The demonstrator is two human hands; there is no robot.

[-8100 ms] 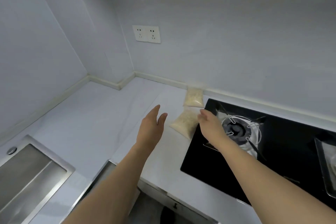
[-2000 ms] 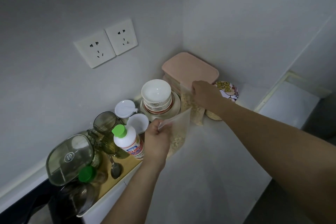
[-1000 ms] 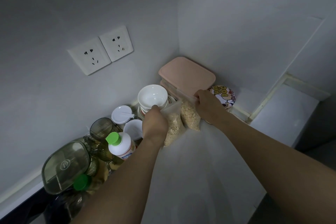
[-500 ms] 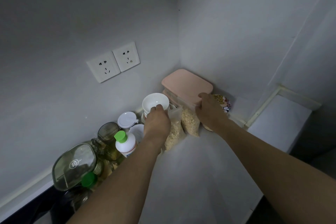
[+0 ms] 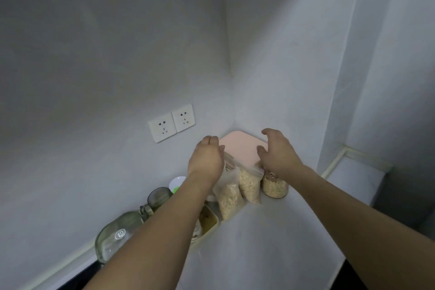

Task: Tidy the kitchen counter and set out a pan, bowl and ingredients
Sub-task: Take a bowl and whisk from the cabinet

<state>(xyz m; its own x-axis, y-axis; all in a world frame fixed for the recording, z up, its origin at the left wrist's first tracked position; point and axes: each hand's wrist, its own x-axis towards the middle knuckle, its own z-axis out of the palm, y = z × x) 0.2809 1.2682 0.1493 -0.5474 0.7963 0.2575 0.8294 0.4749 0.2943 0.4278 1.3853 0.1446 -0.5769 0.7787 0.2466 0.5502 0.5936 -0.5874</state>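
Two clear bags of pale grain stand in the counter's corner, leaning on a container with a pink lid (image 5: 242,148). The left bag (image 5: 229,198) and the right bag (image 5: 249,186) touch each other. My left hand (image 5: 206,160) hovers over the left bag's top with loosely bent fingers that hold nothing I can see. Spread and lifted, my right hand (image 5: 277,153) is just above the right bag's seal and a round jar of grain (image 5: 275,186). The bowls are hidden behind my left arm.
A yellow tray (image 5: 210,221) left of the bags carries a dark glass cup (image 5: 159,195), a white lid (image 5: 177,182) and a big clear glass jar (image 5: 117,235). Two wall sockets (image 5: 171,122) sit above. White counter (image 5: 259,242) stretches toward me; a black hob edge (image 5: 77,275) is bottom left.
Both hands have let go of the bags and risen a little. The bags now stand on their own against the pink-lidded container. The camera tilted upward.
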